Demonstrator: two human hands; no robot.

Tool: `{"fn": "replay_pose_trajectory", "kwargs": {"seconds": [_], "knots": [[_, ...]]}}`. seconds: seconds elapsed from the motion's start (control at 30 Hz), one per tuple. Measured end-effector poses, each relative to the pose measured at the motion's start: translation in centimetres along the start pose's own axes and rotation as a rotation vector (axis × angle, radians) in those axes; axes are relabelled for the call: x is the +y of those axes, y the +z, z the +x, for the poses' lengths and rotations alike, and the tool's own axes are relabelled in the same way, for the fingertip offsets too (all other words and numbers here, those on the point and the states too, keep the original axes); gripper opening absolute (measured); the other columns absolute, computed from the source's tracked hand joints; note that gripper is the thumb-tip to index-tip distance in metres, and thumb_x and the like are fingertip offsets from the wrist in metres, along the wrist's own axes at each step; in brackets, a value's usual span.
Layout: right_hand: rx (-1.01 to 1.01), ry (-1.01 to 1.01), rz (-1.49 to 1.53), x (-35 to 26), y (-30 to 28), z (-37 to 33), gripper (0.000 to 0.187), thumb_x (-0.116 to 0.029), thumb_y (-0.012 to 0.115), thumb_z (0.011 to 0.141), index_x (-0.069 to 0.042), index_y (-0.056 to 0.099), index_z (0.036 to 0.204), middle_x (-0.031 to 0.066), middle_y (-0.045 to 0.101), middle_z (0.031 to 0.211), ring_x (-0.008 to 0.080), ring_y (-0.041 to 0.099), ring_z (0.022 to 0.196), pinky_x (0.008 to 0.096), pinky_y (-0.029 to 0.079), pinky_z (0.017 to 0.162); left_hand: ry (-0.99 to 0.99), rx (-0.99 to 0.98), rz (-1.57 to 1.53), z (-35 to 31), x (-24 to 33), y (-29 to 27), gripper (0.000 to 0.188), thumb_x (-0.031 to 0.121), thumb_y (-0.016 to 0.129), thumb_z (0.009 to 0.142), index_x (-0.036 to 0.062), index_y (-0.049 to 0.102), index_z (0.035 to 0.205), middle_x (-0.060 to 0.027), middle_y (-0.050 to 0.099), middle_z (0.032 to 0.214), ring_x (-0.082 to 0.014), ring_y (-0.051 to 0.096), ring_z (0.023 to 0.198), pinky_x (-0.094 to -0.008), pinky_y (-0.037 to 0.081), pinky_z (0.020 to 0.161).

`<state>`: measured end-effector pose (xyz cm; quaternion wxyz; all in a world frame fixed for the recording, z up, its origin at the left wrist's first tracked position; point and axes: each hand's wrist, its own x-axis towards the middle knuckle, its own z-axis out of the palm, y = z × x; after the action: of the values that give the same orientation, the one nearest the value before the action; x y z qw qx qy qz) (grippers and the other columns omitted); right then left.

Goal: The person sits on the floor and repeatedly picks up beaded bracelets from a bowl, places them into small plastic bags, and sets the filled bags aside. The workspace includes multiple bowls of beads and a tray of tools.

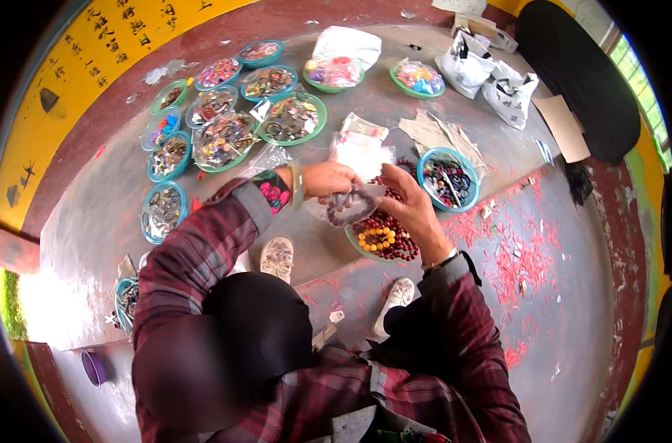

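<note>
Purplish bead bracelet (350, 210) in what's probably clear plastic, hanging over the bead basket (359, 249). Left hand (332, 181) pinches its top; right hand (408, 205) is at its side, can't tell if those fingers pinch. 1 blue basket (422, 181) sits right.

Strings of beads (401, 249) lie in the central bowl (362, 251), a second bowl (454, 209) just to its right, before a cloth (432, 133). Filled bowls (322, 119) cluster at left; plastic bags (463, 68) stand behind at right, left of a cardboard sheet (563, 127), with scraps (509, 267) strewn nearer.
</note>
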<state>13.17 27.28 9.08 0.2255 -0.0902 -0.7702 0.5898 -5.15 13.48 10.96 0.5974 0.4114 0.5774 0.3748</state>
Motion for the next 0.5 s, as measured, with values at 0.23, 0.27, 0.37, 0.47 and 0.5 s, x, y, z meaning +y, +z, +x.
{"fn": "replay_pose_trajectory", "kwargs": {"seconds": [0.23,0.27,0.37,0.47,0.5], "knots": [[0.200,0.185,0.236,2.2,-4.0,0.0,0.010,-0.005,0.062,0.083,0.003,0.065,0.089,0.0013,0.062,0.073,0.0071,0.056,0.064,0.0205,0.045,0.057,0.125,0.082,0.383,6.1,3.9,1.6,0.043,0.008,0.059,0.073,0.0025,0.047,0.114,-0.0058,0.058,0.083,-0.0119,0.054,0.070,-0.0239,0.043,0.059],[0.208,0.170,0.233,2.4,-4.1,-0.1,0.010,-0.004,0.062,0.083,0.003,0.065,0.089,0.0014,0.062,0.073,0.0074,0.056,0.064,0.0210,0.045,0.058,0.163,0.122,0.457,6.4,3.6,1.8,0.046,0.007,0.060,0.072,0.0026,0.045,0.115,-0.0072,0.058,0.084,-0.0142,0.056,0.074,-0.0256,0.045,0.063],[0.229,0.146,0.143,2.8,-4.4,0.0,0.010,-0.004,0.062,0.082,0.002,0.065,0.089,0.0015,0.062,0.073,0.0082,0.056,0.064,0.0218,0.046,0.060,0.263,0.296,0.663,7.4,2.0,2.5,0.043,0.003,0.060,0.069,0.0018,0.050,0.111,-0.0117,0.060,0.088,-0.0196,0.059,0.086,-0.0306,0.047,0.075],[0.226,0.196,0.084,3.9,-4.1,0.3,0.011,-0.005,0.061,0.082,0.003,0.065,0.089,0.0012,0.061,0.072,0.0080,0.055,0.063,0.0214,0.045,0.059,0.333,0.345,0.616,8.5,-2.2,1.9,0.039,0.001,0.055,0.072,0.0027,0.056,0.111,-0.0103,0.063,0.092,-0.0175,0.060,0.082,-0.0299,0.048,0.074],[0.231,0.188,0.005,4.3,-4.2,0.3,0.011,-0.005,0.060,0.083,0.003,0.064,0.088,0.0011,0.060,0.070,0.0078,0.054,0.062,0.0211,0.044,0.059,0.335,0.334,0.574,8.7,-3.1,2.0,0.039,0.000,0.053,0.074,0.0032,0.058,0.112,-0.0094,0.064,0.093,-0.0164,0.060,0.081,-0.0295,0.048,0.073]]}}
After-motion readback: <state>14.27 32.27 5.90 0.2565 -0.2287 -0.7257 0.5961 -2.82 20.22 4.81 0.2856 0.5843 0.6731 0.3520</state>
